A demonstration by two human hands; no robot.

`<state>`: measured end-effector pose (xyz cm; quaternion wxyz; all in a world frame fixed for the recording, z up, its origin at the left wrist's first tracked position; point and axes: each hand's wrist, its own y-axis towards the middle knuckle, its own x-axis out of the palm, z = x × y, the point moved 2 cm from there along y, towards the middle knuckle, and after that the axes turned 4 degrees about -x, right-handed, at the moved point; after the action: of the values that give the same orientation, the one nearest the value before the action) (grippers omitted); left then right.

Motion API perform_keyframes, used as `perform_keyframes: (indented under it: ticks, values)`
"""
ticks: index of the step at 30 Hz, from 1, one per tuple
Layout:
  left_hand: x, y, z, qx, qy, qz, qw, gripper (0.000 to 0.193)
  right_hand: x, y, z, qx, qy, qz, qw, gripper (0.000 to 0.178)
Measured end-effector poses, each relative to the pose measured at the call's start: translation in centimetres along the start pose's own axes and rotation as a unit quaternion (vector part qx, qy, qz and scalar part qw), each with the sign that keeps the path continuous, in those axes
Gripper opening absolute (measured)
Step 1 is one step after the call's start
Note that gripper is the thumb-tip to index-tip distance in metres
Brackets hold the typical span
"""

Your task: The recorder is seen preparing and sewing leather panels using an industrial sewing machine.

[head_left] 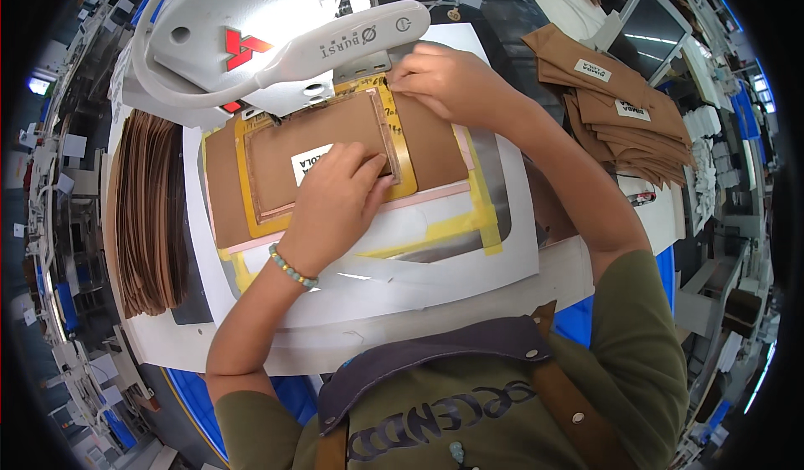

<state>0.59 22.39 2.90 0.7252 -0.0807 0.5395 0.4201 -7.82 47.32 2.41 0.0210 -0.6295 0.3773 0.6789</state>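
A brown fabric panel (228, 164) lies under a yellow template frame (408, 173), and more of the brown fabric shows within the frame's window. My left hand (331, 198) rests on it over the frame's near side, thumb apart from the bent fingers, partly covering a white label (308, 160). At the frame's far right corner, close beneath the sewing machine head (243, 26), my right hand (448, 85) has its fingers pinched together. Whatever is between those fingertips is hidden.
Yellow tape (444, 230) edges the white backing sheet (368, 298) under the panel. Brown pieces stand stacked (149, 219) at the left. Labelled brown pieces (628, 110) are piled at the right, near a tilted screen (649, 30). A light grey control bar (352, 43) overhangs the work.
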Motion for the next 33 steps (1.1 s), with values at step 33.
perform_keyframes:
  ticks: [33]
  values:
    - [-0.3, -3.0, -6.1, -0.076, 0.056, -0.024, 0.995, 0.053, 4.3, 4.6, -2.4, 0.330, 0.091, -0.049, 0.938, 0.028]
